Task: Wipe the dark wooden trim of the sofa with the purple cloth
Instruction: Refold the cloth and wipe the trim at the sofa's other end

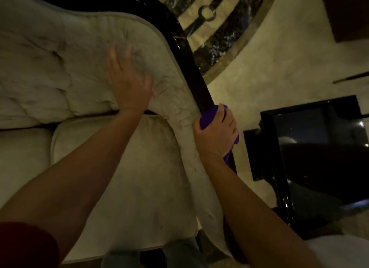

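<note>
The glossy dark wooden trim (187,52) curves along the top and right edge of a cream tufted sofa (50,68). My right hand (216,135) grips the purple cloth (208,117), wrapped around the trim at the sofa's right side. Cloth shows above my fingers and hangs below my palm. My left hand (127,82) lies flat with fingers spread on the padded backrest, left of the trim, holding nothing.
A cream seat cushion (129,178) lies below my arms. To the right stands a black glossy side table (315,148) close to the sofa arm. Beyond the trim is a pale marble floor (279,58) with a dark inlaid band.
</note>
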A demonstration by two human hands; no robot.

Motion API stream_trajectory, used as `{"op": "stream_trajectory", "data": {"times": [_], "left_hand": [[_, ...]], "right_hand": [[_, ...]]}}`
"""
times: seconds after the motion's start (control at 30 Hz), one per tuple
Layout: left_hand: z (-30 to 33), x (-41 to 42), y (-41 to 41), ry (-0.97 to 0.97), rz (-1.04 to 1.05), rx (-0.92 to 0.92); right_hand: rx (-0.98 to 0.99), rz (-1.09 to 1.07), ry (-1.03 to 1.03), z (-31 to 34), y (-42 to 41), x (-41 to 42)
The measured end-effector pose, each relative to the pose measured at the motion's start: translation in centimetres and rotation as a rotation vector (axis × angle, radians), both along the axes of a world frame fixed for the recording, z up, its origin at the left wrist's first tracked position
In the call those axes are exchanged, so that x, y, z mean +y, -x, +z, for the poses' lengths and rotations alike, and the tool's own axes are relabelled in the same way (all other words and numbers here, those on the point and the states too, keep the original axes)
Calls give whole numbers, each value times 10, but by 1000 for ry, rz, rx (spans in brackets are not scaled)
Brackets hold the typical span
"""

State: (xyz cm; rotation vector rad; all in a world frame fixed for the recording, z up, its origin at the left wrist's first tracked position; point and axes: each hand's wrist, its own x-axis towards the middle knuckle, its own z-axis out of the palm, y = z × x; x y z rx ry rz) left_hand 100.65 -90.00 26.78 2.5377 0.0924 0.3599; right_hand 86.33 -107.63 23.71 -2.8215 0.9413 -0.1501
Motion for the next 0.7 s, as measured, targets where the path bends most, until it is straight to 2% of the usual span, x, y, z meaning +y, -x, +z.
{"op": "stream_trajectory", "data": {"times": [0.1,0.2,0.33,0.53,0.7], "left_hand": [[13,22,-25,-24,42,-42],[15,48,-42,-33,89,5],[3,59,-49,-264,11,119],[-2,61,-51,-395,-53,178],[21,83,-85,-463,-32,36]], "right_hand": [[-10,55,0,-2,-9,1],[-28,57,-5,-5,-17,1],[-64,64,-30,-5,-43,5],[-132,55,-55,-9,-68,10],[-205,98,-145,1,-107,18]]}}
